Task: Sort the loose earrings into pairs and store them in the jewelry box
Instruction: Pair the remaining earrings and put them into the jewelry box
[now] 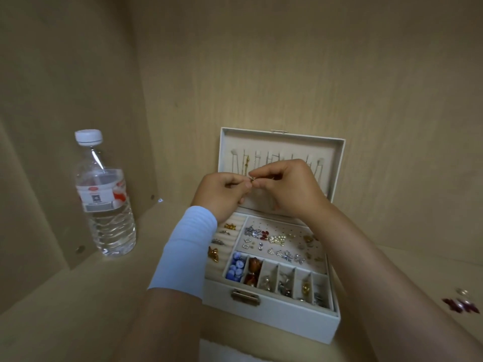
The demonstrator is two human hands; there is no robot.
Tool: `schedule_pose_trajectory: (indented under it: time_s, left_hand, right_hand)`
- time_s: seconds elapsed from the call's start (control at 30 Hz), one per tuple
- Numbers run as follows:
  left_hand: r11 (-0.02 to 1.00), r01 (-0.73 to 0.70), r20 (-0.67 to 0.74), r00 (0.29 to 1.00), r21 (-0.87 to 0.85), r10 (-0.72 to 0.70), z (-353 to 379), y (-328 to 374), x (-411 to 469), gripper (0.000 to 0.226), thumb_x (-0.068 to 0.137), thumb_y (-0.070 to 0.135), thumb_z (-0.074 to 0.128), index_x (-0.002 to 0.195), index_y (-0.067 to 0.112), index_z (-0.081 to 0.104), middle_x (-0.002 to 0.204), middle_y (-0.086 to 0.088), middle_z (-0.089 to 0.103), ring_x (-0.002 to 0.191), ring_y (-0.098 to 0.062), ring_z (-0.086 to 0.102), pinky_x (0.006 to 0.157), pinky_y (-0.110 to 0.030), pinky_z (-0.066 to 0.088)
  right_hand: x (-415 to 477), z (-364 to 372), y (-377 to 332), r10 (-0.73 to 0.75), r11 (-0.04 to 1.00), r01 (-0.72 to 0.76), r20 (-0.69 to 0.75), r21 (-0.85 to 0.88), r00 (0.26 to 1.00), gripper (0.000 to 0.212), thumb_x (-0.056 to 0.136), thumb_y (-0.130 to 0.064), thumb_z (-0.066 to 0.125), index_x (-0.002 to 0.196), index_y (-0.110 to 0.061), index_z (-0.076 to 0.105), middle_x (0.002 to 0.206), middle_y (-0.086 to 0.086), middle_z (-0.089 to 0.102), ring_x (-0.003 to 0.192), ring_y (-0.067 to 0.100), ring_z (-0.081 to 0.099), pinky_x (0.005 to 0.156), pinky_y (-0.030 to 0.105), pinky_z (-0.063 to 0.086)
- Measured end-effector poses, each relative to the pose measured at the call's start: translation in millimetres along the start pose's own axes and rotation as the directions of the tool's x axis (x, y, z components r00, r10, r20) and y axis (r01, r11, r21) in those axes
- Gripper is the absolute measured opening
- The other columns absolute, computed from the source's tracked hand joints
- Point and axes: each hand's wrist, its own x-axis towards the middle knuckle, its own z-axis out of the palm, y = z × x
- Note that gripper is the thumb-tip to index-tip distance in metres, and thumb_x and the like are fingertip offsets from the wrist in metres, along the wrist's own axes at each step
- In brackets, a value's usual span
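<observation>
Earring (251, 179) (tiny, silvery, shape too small to make out) is pinched between the fingertips of left hand (222, 192) and right hand (290, 186), above the open jewelry box (274, 312) with its six front compartments. Dark red earrings (461, 305) lie blurred and uncountable to the right. The one water bottle (104, 199) has an unreadable label.

Overall exposure is dim, with a warm beige cast. The brightest zone is the centre, on the open lid (287, 143) of the jewelry box (271, 313); brightness falls off toward all four corners. Both forearms in the foreground read dark. The water bottle (105, 205) carries small highlights on its cap and ribbed wall. Wide-angle distortion bows the panel edges of the shelf (78, 296) at the left. The earring (251, 179) pinched between the left hand (220, 194) and the right hand (290, 186) is too small and soft to resolve. The dark red earrings (461, 305) at the right edge are blurred, with glints.
</observation>
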Motion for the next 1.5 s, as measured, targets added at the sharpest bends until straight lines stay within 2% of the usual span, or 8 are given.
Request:
schedule_pose_trajectory:
  time_s: [0.23, 0.47, 0.67, 0.87, 1.1, 1.23, 1.4, 1.5]
  left_hand:
    - [0.997, 0.080, 0.043, 0.996, 0.019, -0.080, -1.2, -8.4, -0.6, 0.009, 0.091, 0.022, 0.067, 0.092, 0.025, 0.075, 0.066, 0.001, 0.068, 0.057, -0.011, 0.055, 0.065, -0.028, 0.053]
    - [0.993, 0.103, -0.016, 0.994, -0.050, -0.104, -2.0, -2.9, -0.1, 0.011, 0.087, 0.025, 0.074, 0.087, 0.014, 0.074, 0.070, 0.004, 0.074, 0.053, -0.006, 0.057, 0.056, -0.019, 0.051]
    - [0.989, 0.107, -0.019, 0.994, -0.102, -0.109, -2.7, -3.8, 0.2, 0.017, 0.085, 0.029, 0.075, 0.090, 0.013, 0.075, 0.076, 0.001, 0.076, 0.059, -0.007, 0.063, 0.068, -0.025, 0.057]
    - [0.981, 0.092, -0.054, 0.993, -0.170, -0.103, -3.8, -1.2, -0.7, 0.016, 0.086, 0.029, 0.074, 0.090, 0.013, 0.073, 0.064, 0.000, 0.065, 0.051, -0.008, 0.055, 0.056, -0.018, 0.050]
    - [0.969, 0.139, 0.041, 0.990, -0.205, -0.134, -2.8, 1.5, -4.5, 0.012, 0.090, 0.017, 0.070, 0.094, 0.007, 0.073, 0.073, -0.002, 0.069, 0.054, -0.007, 0.059, 0.054, -0.016, 0.051]
    - [0.967, 0.150, 0.088, 0.987, -0.205, -0.134, 0.0, 4.2, -6.0, 0.011, 0.093, 0.017, 0.067, 0.097, 0.009, 0.073, 0.072, 0.002, 0.072, 0.055, -0.006, 0.062, 0.055, -0.018, 0.053]
    - [0.973, 0.124, 0.131, 0.986, -0.193, -0.100, 1.0, 4.8, -5.7, 0.012, 0.093, 0.019, 0.066, 0.095, 0.013, 0.075, 0.076, 0.004, 0.075, 0.070, -0.008, 0.067, 0.060, -0.020, 0.054]
    - [0.975, 0.124, 0.147, 0.984, -0.184, -0.098, 0.4, 3.4, -4.8, 0.012, 0.093, 0.022, 0.065, 0.096, 0.016, 0.075, 0.083, 0.004, 0.076, 0.076, -0.010, 0.068, 0.063, -0.022, 0.055]
  right_hand:
    - [-3.1, -1.5, 14.0, 0.068, 0.995, -0.061, 0.097, -0.074, 0.993, 0.001, 0.081, -0.022, 0.082, 0.081, -0.022, 0.081, 0.074, -0.013, 0.075, 0.072, -0.006, 0.067, 0.079, 0.023, 0.056]
    - [-11.7, 4.2, 21.4, 0.093, 0.893, 0.043, 0.277, -0.448, 0.956, 0.003, 0.079, -0.032, 0.082, 0.078, -0.031, 0.079, 0.078, -0.022, 0.073, 0.079, -0.004, 0.065, 0.084, 0.036, 0.057]
    - [-16.0, 10.4, 20.4, 0.001, 0.849, 0.133, 0.253, -0.511, 0.968, 0.007, 0.081, -0.036, 0.079, 0.078, -0.030, 0.076, 0.079, -0.021, 0.070, 0.077, -0.003, 0.062, 0.077, 0.033, 0.057]
    - [-14.2, 8.2, 17.8, -0.009, 0.822, 0.191, 0.323, -0.537, 0.946, 0.008, 0.084, -0.035, 0.075, 0.078, -0.030, 0.075, 0.076, -0.020, 0.070, 0.073, -0.004, 0.061, 0.071, 0.026, 0.052]
    - [-8.3, -2.6, 21.4, 0.051, 0.954, 0.048, 0.319, -0.296, 0.946, 0.012, 0.093, -0.033, 0.067, 0.091, -0.027, 0.077, 0.085, -0.012, 0.074, 0.080, 0.001, 0.068, 0.082, 0.031, 0.055]
    - [-6.5, -9.4, 14.1, 0.023, 0.996, -0.037, 0.177, 0.078, 0.984, 0.015, 0.083, -0.014, 0.080, 0.096, -0.018, 0.074, 0.085, 0.002, 0.075, 0.075, 0.006, 0.070, 0.072, 0.021, 0.053]
    - [-7.4, -8.7, 9.5, -0.005, 0.985, -0.008, 0.078, 0.171, 0.997, 0.018, 0.074, -0.008, 0.085, 0.089, -0.015, 0.078, 0.081, 0.005, 0.077, 0.078, 0.030, 0.073, 0.071, 0.038, 0.060]
    - [-7.2, -10.5, 11.4, -0.006, 0.974, -0.007, 0.056, 0.225, 0.998, 0.015, 0.076, -0.006, 0.083, 0.090, -0.012, 0.079, 0.078, 0.005, 0.077, 0.061, 0.023, 0.066, 0.058, 0.025, 0.057]
